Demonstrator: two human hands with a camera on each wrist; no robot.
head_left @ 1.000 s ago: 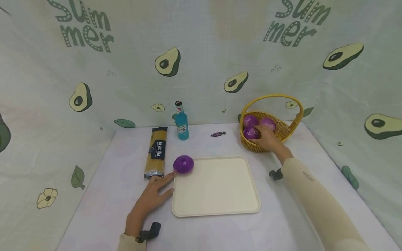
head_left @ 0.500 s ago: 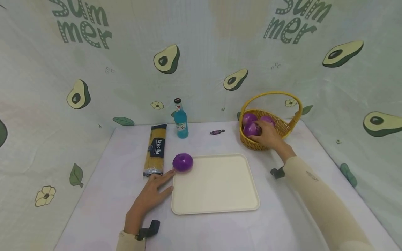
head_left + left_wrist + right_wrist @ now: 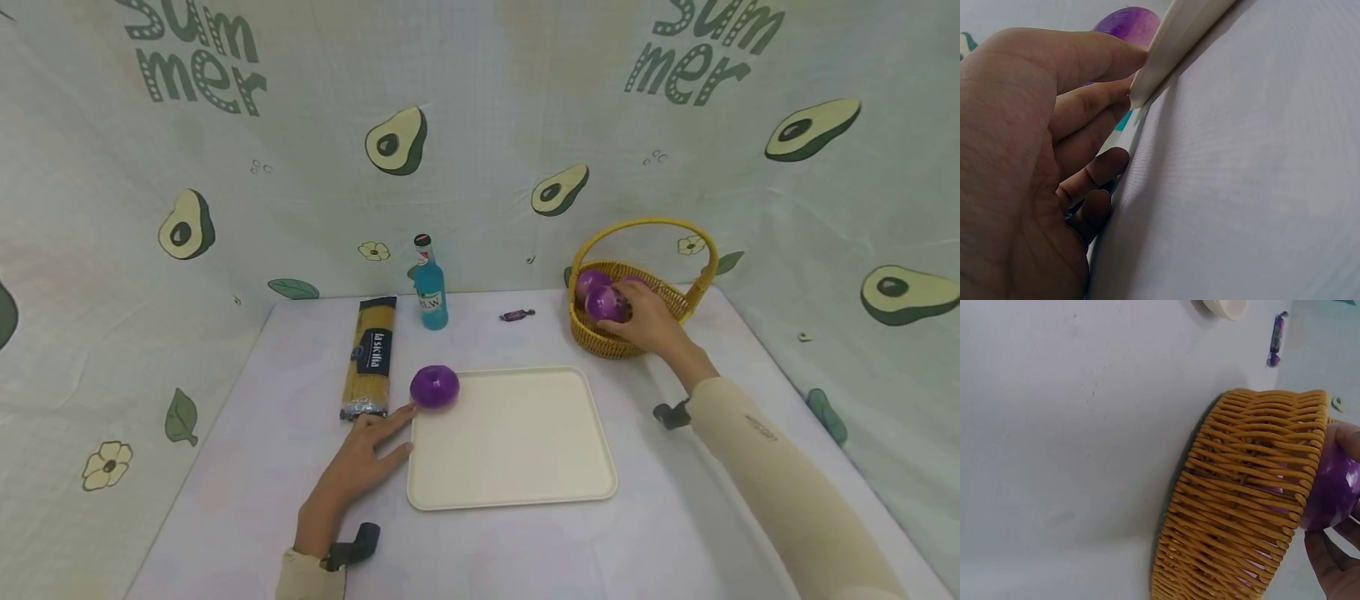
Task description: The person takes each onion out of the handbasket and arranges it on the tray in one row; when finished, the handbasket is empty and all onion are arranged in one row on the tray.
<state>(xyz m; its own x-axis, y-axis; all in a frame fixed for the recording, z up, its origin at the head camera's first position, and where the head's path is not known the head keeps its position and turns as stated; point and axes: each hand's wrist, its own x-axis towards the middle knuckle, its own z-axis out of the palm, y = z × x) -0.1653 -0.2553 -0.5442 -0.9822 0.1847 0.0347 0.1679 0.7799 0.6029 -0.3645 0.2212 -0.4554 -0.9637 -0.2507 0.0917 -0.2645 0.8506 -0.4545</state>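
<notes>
My right hand [image 3: 649, 321] grips a round, shiny purple onion [image 3: 604, 303] at the left side of the yellow wicker basket [image 3: 611, 343]. In the right wrist view, the thumb and fingers hold this onion [image 3: 1334, 487] at the basket's rim. More purple onions [image 3: 593, 282] lie behind it, partly hidden. Another purple onion [image 3: 435, 387] rests on the back left corner of the cream tray [image 3: 517, 442]. My left hand [image 3: 356, 465] lies at the tray's left edge, its fingers extended. The thumb and fingertips touch the tray's side [image 3: 1159, 57] in the left wrist view.
A pack of spaghetti [image 3: 370, 358] lies left of the tray, just beyond the left hand. Behind stand a blue bottle [image 3: 431, 292] and, to its right, a small wrapped candy [image 3: 517, 316]. The basket's tall handle [image 3: 645, 222] arches over the onions. A printed cloth hangs behind the table.
The right hand has taken hold of the front onion and raised it slightly within the basket. My left hand stays at the tray's edge. The head view has shifted a little.
</notes>
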